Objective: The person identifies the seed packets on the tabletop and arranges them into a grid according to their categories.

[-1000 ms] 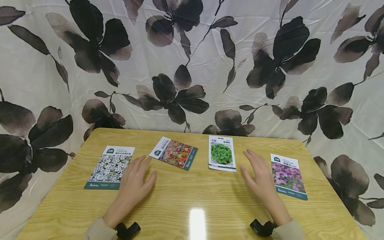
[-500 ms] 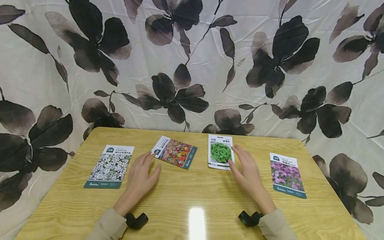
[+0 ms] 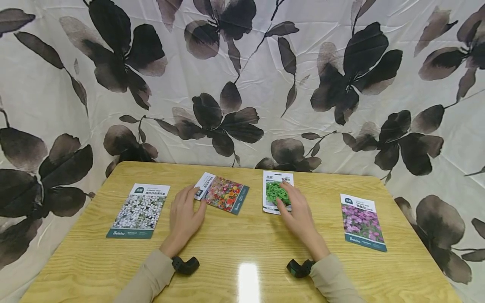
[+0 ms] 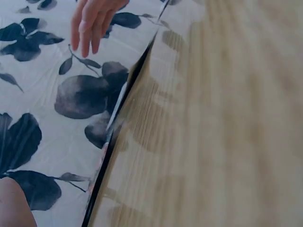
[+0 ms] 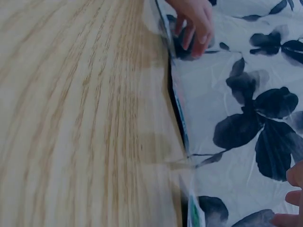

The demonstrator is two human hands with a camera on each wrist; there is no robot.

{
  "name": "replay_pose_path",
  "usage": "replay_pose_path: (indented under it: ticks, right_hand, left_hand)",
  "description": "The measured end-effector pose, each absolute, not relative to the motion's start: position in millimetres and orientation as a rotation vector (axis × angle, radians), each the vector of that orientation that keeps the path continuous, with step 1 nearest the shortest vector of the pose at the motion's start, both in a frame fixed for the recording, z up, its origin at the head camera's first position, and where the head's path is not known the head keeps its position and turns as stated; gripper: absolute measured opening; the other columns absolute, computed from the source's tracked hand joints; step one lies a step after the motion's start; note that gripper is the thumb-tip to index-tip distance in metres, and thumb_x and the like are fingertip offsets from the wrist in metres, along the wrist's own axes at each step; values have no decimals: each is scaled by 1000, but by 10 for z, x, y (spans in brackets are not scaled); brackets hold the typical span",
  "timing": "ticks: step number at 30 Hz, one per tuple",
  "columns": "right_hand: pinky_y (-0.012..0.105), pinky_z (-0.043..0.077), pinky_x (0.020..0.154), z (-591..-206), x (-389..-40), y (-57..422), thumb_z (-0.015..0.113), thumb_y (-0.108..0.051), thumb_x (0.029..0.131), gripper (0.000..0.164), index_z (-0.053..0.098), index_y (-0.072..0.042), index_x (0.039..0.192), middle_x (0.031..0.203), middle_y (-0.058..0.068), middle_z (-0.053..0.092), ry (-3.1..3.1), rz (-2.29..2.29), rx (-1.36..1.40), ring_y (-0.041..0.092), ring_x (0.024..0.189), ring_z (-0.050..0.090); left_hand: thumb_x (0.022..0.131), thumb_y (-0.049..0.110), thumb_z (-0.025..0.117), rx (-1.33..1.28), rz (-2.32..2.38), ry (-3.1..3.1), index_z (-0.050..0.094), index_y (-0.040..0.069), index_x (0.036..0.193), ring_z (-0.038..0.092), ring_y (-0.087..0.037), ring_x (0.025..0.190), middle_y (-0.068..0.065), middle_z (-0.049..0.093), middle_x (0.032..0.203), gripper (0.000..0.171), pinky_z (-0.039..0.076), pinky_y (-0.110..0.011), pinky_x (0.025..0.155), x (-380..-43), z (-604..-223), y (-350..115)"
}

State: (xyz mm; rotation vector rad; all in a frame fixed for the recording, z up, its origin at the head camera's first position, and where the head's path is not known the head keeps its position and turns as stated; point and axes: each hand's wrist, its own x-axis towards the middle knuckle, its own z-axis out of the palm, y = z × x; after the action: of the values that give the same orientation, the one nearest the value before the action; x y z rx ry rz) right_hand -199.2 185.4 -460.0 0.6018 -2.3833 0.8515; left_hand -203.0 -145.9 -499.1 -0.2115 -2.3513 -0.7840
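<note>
My left hand (image 3: 186,214) hovers at or just over the table, its fingertips by the white end of a seed packet with mixed red and orange flowers (image 3: 223,194). I cannot tell whether they touch. The right hand (image 3: 297,212) reaches over the right side of a seed packet with green leaves (image 3: 274,192), covering part of its picture. Both hands have loosely extended fingers and grip nothing. To the left of my left hand lies a packet with white flowers (image 3: 139,211). A packet with purple flowers (image 3: 363,221) lies to the right of my right hand.
All the packets lie on a yellow wood-grain table (image 3: 235,248). A white cloth with dark flower prints (image 3: 280,92) hangs behind the table's far edge. Each wrist carries a small black device, the left one (image 3: 185,266) and the right one (image 3: 299,268).
Both hands have moved inward: the left hand rightward toward the mixed-flower packet, the right hand leftward from beside the green-leaf packet to over it. The packets lie where they were.
</note>
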Motion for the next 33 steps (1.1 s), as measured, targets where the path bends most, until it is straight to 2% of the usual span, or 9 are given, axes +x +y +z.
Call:
replay_pose_path:
  ticks: [13, 20, 24, 33]
  right_hand:
    - [55, 39, 106, -4759, -2232, 1510, 60, -16, 98, 41, 57, -5, 137, 141, 17, 55, -2378, 950, 595, 34, 131, 50]
    - [51, 39, 107, -4819, -2328, 1286, 59, -18, 98, 39, 58, -2, 134, 140, 16, 56, -2369, 984, 614, 33, 130, 51]
    - [51, 39, 107, -4835, -2351, 1161, 61, -15, 96, 39, 59, -1, 133, 139, 19, 56, -2368, 993, 634, 34, 130, 51]
    - [54, 39, 106, -4948, -2332, 1036, 65, -12, 91, 42, 60, 2, 130, 137, 22, 57, -2332, 915, 752, 38, 126, 54]
  left_hand:
    - [93, 27, 59, -229, -808, -2378, 64, 0, 125, 50, -41, 123, -21, 56, 134, 42, 40, -58, 93, -2201, -5044, -1340]
    - [94, 26, 59, -244, -804, -2460, 60, -1, 130, 45, -43, 126, -24, 51, 139, 45, 37, -60, 97, -2237, -5058, -1341]
    - [97, 26, 55, -294, -842, -2536, 52, 0, 139, 37, -45, 132, -26, 43, 145, 50, 31, -63, 102, -2241, -5067, -1348]
    - [99, 33, 54, -438, -774, -2697, 36, 7, 154, 7, -52, 145, -30, 23, 157, 63, 11, -68, 110, -2214, -5094, -1330]
